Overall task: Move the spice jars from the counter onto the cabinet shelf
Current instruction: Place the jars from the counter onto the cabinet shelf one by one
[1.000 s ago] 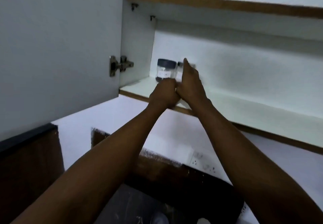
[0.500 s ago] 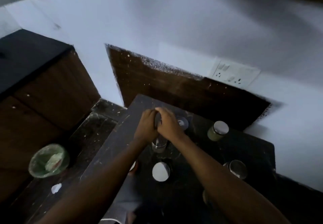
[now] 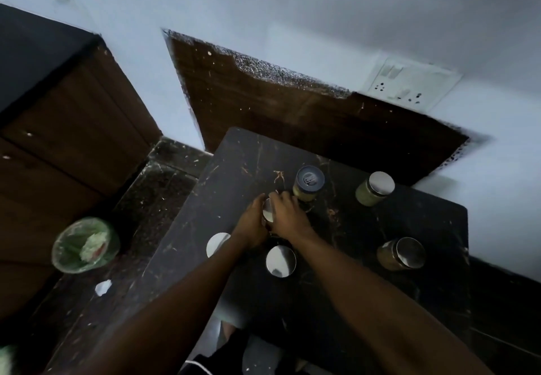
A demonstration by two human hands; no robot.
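While both hands close round one jar (image 3: 268,210) near the middle of the dark counter (image 3: 234,152), little of that jar shows beyond a sliver of pale lid between them. The left hand (image 3: 251,225) cups its left side and the right hand (image 3: 288,216) wraps its right, fingers curled, seemingly touching it, though the actual contact is hidden. Five more jars stand on the counter: a dark-lidded one (image 3: 308,183) just beside the hands at 1 o'clock, a greenish one (image 3: 374,188) further out at 2 o'clock, a brownish one (image 3: 401,253) well apart at 4 o'clock, a silver-lidded one (image 3: 280,261) close at 6 o'clock, and another (image 3: 217,244) at 8 o'clock, half covered by the left forearm. These look like small glass jars with smooth metal lids, so probably rigid, breakable and a bit slippery, light enough for one hand; holding the body below the lid seems safer than the lid alone. Dim light and blur hide labels and contents. No cabinet shelf is in view, and whether the held jar has left the counter cannot be told.
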